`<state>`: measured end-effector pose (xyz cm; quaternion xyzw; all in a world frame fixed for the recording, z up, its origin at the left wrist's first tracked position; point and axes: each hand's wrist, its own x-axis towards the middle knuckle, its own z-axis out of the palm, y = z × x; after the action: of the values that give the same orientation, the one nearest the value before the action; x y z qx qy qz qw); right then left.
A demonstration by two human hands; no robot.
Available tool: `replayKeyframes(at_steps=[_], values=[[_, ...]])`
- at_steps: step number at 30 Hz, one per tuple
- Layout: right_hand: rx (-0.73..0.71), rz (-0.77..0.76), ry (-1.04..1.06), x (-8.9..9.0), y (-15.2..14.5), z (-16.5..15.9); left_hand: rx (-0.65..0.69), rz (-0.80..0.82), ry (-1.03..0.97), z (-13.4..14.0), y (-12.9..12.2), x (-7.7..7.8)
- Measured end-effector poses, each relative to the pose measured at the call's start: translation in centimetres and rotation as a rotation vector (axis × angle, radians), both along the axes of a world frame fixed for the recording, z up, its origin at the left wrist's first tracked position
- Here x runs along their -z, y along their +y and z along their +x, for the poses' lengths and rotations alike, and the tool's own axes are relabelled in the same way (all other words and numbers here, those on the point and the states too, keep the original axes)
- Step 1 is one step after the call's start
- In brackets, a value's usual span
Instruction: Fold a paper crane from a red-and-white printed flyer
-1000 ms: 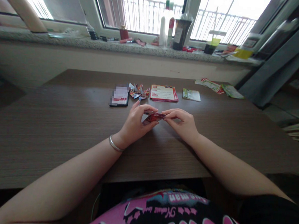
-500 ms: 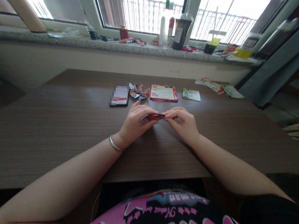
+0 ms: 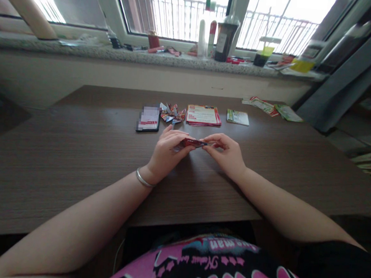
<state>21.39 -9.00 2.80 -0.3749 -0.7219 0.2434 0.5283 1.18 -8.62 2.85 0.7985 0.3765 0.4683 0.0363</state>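
Observation:
A small, shiny dark red packet point(image 3: 193, 143) is held nearly flat above the table in front of me. My left hand point(image 3: 171, 148) grips its left part, thumb below and fingers on the far side. With thumb and fingertips, my right hand point(image 3: 225, 151) pinches the packet's right end. Whether the packet is torn there, I cannot tell. Just beyond the hands lie crumpled shiny wrappers point(image 3: 173, 114) and a stack of red-edged printed cards point(image 3: 203, 115). A smaller stack of green and white cards point(image 3: 238, 117) sits to the right of those.
A phone point(image 3: 148, 118) lies left of the wrappers on the brown wooden table point(image 3: 76, 161). Flat green and red packets point(image 3: 270, 109) are at the back right. Bottles, a dark cup point(image 3: 226, 40) and small items line the stone windowsill point(image 3: 93, 53).
The packet has tilted and shifted slightly left with my left hand. My right hand has moved a little, still pinching the packet's right end. The things on the table have stayed put.

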Motion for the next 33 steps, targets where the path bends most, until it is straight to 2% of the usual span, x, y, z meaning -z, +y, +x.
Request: replayKeyframes(at_steps=[9,14,21,29,33], values=[[0.068,0.235,-0.222,-0.49,0.17,0.3,-0.005,-0.02,-0.019,0.13,0.0,0.08],[0.08,0.334,-0.286,-0.49,0.11,0.37,0.038,-0.004,-0.033,0.16,0.0,-0.16],[0.042,0.381,-0.295,-0.7,-0.01,0.34,0.174,0.023,-0.087,0.28,-0.19,-0.56],[0.02,0.314,-0.234,-0.22,0.55,0.29,0.145,-0.025,-0.101,0.31,-0.39,-0.44],[0.034,0.297,-0.219,-0.31,0.51,0.36,0.148,0.027,-0.098,0.14,-0.2,-0.02]])
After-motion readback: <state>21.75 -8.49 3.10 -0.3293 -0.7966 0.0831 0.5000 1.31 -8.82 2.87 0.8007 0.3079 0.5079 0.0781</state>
